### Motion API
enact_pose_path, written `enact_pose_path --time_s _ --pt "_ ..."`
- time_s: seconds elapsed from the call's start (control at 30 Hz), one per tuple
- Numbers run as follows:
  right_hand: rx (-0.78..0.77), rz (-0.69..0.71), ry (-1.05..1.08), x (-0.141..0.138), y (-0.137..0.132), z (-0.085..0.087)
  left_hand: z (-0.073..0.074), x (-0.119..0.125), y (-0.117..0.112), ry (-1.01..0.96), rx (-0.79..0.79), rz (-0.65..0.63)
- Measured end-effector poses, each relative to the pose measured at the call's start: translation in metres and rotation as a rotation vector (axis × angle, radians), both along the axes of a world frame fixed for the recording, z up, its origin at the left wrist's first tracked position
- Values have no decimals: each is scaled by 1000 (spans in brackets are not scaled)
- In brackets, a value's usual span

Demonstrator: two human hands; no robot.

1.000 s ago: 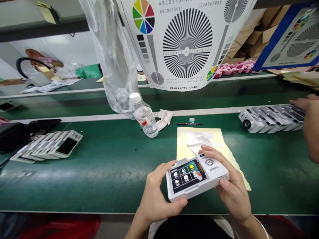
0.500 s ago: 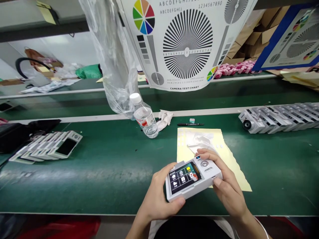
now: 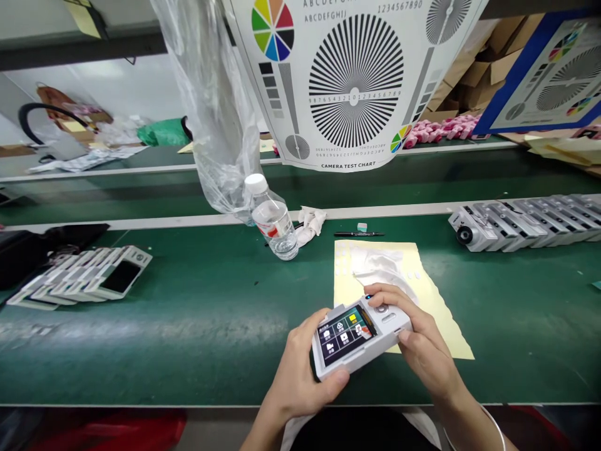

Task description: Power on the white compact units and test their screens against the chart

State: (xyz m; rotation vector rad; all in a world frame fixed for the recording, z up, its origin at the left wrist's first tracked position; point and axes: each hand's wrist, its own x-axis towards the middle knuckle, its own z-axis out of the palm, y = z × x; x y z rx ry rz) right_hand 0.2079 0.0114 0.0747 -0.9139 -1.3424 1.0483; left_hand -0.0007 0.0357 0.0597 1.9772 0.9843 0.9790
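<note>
A white digital camera (image 3: 364,360) is held between both hands above the green bench, its lit screen showing a menu of icons with one yellow tile. My left hand (image 3: 303,369) grips its left end, thumb along the lower edge and fingers at the top. My right hand (image 3: 417,335) closes on the right end; a fingertip rests near the top button by a small blue light, and the thumb presses the side edge. Beneath and behind the camera lies a torn yellow sheet (image 3: 441,319) bearing a crumpled white cloth (image 3: 375,263) and small white stickers.
Left on the bench (image 3: 197,351) leans a row of similar cameras (image 3: 119,275); another row (image 3: 502,225) stands at right. A water bottle (image 3: 275,222), a black pen (image 3: 359,234) and a white rag (image 3: 310,224) lie behind. A camera test chart (image 3: 354,88) hangs ahead beside plastic film (image 3: 211,113).
My right hand has shifted slightly left along the camera, its finger moving over the button area near the blue light. The left hand keeps its grip, and the menu stays on screen.
</note>
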Motion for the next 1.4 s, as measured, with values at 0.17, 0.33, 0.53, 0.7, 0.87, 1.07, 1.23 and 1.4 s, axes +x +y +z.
enact_pose_path --time_s 0.17,0.33,0.53,0.7,0.87,1.07,1.23,1.4 --pt "-6 25 17 -1 4 -4 -13 -3 -3 -60 5 45" --pt "-27 41 27 -6 3 -7 -4 -4 -1 -107 -9 23" --pt "-47 17 71 -14 7 -12 -9 -8 -4 -107 -2 71" --pt "-77 18 88 -17 10 -18 -10 -8 -4 -131 -102 100" --pt "-77 19 107 -20 9 -21 -8 -8 -3 -173 -136 116" --pt "-135 -242 318 -28 9 -23 -10 -7 -3 35 282 293" --pt "-218 -263 328 -26 11 -28 -11 -5 2 231 676 359" --pt "-344 -296 393 -30 16 -35 -17 -9 8 325 935 435"
